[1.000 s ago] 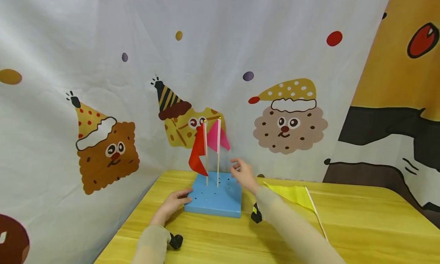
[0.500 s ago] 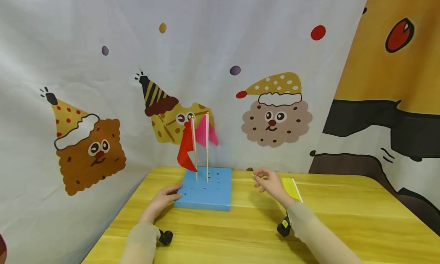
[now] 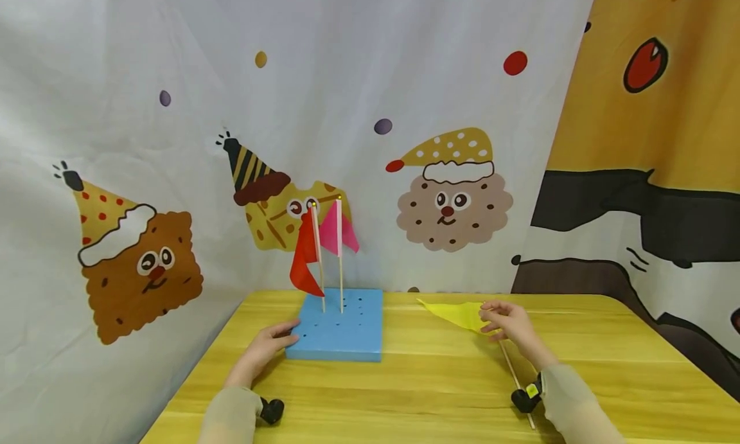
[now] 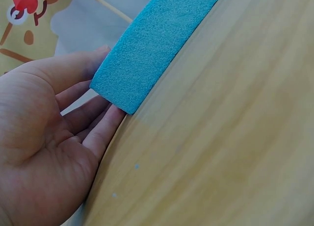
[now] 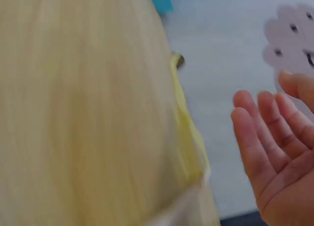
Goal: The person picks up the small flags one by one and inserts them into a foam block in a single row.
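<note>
My left hand (image 3: 267, 349) rests against the left side of a blue foam block (image 3: 338, 344), whose top has several small holes. In the left wrist view the thumb lies at the block's upper edge, with the other fingers (image 4: 105, 130) loosely extended along its side. Two flags stand upright in the block, a red flag (image 3: 304, 257) and a pink flag (image 3: 331, 229), on thin wooden sticks. To the right a yellow flag (image 3: 453, 313) lies on the table with its stick pointing toward me. Over its stick end hovers my right hand (image 3: 514, 325), fingers loosely bent and gripping nothing.
The wooden table (image 3: 416, 392) carries the block and the yellow flag. Close behind it hangs a pale cloth (image 3: 370, 65) printed with cookie and cheese cartoons. A black wrist camera (image 3: 526, 399) sits below the right wrist, overlapping the yellow flag's stick.
My right hand has moved rightward from beside the block to the yellow flag. The left hand has stayed at the block. The head view has turned slightly right.
</note>
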Demonstrator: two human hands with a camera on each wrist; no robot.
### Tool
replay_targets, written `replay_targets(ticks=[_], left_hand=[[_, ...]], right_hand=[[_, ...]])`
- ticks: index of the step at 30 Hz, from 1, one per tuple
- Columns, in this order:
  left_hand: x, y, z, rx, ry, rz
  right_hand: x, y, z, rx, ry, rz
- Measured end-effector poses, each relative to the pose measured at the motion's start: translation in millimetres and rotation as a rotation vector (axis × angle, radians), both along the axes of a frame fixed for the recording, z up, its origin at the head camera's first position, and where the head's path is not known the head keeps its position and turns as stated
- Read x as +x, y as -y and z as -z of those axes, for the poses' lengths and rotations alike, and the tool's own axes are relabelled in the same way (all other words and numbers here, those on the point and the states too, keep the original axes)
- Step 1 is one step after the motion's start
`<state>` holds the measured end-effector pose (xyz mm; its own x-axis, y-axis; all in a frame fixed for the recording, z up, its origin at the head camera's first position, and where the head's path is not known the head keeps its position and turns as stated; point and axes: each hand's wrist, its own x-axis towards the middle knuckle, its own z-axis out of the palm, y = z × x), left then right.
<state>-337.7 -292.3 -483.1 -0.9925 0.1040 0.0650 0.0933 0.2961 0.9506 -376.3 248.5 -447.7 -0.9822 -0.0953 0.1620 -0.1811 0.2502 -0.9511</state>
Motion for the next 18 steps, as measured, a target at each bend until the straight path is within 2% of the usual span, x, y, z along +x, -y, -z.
replay_targets(ticks=[5,8,13,15,18], left_hand=[[0.5,1.3,0.2,0.008,0.002,-0.003],[1.8,2.6,-1.1,0.002,0.003,-0.011],[0.8,1.5,-2.9,0.004,0.004,0.004],[0.6,0.6,-2.6,0.009,0.006,0.007],[1.1,-0.6,0.0,0.005,0.022,0.004]], right_hand=[[0.1,-28.6,1.1,0.018,0.090,-0.012],[0.9,-41.7,-0.2,0.075,0.152,-0.072],[15.9,-57.2,-7.1,0.257,0.310,-0.196],[22.9,-58.1,-10.0,0.338,0.343,-0.205],[31.2,-53.2,-10.6,0.433,0.367,-0.169]])
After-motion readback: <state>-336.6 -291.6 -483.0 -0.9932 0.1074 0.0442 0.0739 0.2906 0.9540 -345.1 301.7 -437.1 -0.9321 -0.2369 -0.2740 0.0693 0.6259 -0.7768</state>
